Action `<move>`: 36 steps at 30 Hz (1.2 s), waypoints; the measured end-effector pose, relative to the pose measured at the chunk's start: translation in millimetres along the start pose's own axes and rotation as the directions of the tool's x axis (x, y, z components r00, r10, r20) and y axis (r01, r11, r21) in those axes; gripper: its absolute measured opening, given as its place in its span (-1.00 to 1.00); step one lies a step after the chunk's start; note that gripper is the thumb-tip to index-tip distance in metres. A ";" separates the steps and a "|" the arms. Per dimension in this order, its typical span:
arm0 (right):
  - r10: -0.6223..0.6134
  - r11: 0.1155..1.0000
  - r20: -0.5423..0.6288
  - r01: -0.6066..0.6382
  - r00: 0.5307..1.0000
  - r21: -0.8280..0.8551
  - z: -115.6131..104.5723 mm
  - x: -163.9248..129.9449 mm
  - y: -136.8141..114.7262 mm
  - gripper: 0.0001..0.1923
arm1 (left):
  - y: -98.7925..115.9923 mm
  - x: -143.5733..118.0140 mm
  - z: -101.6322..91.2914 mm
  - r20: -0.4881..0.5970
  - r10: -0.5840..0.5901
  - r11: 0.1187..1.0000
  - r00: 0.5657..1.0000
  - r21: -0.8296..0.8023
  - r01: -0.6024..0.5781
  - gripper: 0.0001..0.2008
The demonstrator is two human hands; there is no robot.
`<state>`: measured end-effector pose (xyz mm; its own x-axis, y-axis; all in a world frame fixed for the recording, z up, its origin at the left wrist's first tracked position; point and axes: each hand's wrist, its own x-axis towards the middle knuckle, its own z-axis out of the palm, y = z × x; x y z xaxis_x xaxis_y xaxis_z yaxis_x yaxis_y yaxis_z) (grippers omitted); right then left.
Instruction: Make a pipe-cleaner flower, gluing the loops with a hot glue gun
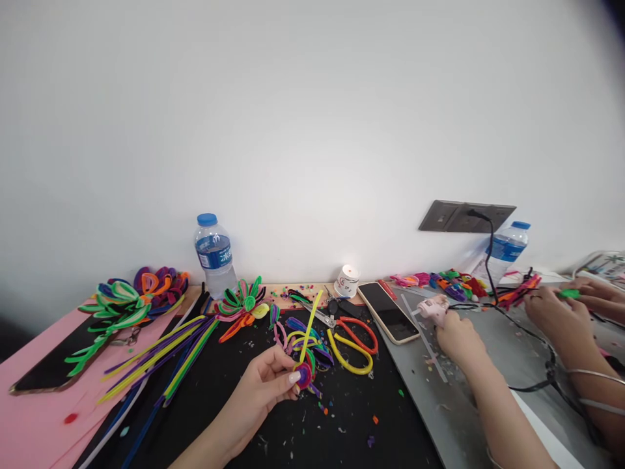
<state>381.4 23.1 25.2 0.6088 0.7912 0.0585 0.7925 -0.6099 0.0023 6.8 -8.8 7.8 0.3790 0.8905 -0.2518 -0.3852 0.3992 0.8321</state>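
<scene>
Between the thumb and fingers of my left hand (273, 378) is a small coiled pipe-cleaner disc (303, 376), magenta with a purple centre. A yellow pipe cleaner (310, 326) sticks up just behind it; whether it joins the disc I cannot tell. Looped purple, green and pink pipe cleaners (317, 348) lie behind that hand. My right hand (459, 339) is closed around a pale pink glue gun (432, 309) over the grey mat, its fingers partly hidden. Clear glue sticks (436, 366) lie beside it.
Scissors with red and yellow handles (351, 345), a phone (389, 312) and a paper cup (347, 281) stand ahead. Pipe-cleaner flowers (131, 299), loose stems (161, 358) and a water bottle (215, 257) are leftward. A black cord (491, 260) crosses near a co-worker's hands (561, 319).
</scene>
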 end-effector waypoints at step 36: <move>-0.742 -0.042 0.003 -0.051 0.670 0.998 -31.3 -105.2 -142.3 -0.78 | -1.7 5.5 -3.9 0.049 0.082 0.991 0.995 0.105 -0.086 -0.75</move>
<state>203.5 25.2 50.0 -0.1799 0.9831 0.0348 -0.0265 0.0305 -0.9992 6.2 -3.7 3.1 0.3868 0.9085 -0.1586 -0.3262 0.2956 0.8979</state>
